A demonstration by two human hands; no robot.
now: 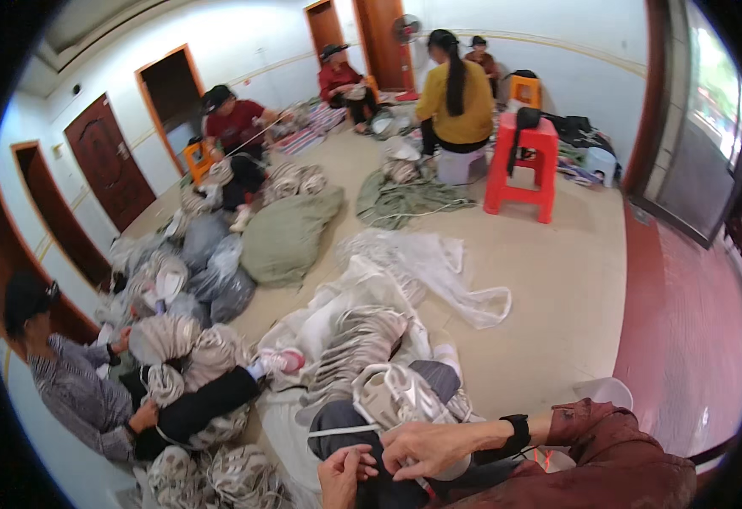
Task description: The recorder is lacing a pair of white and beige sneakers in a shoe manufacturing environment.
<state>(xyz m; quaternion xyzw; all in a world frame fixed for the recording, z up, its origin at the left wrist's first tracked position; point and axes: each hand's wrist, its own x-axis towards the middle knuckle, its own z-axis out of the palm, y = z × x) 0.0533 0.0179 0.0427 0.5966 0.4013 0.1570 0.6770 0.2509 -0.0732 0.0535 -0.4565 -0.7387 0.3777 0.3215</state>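
Observation:
My left hand (347, 477) is low in the middle, its thumb and fingers pinched together. Whatever may be between them is too small to make out. Just to the right, my right hand (428, 447) has its fingers curled downward, and their tips are partly hidden. A white flat lace (345, 431) stretches across my dark trouser knee, its right end close to my right hand. Beyond the hands, a beige-and-white shoe upper (398, 392) rests on my lap. A long row of overlapping shoe uppers (355, 349) lies past it on white sheeting (282, 416).
To my left, a seated person (82, 382) handles bundled uppers (167, 339). Grey bags (218, 271) and a green sack (290, 237) lie farther off. A red stool (523, 161) stands right of a person in yellow (460, 102). A white tub (604, 392) is near my right arm.

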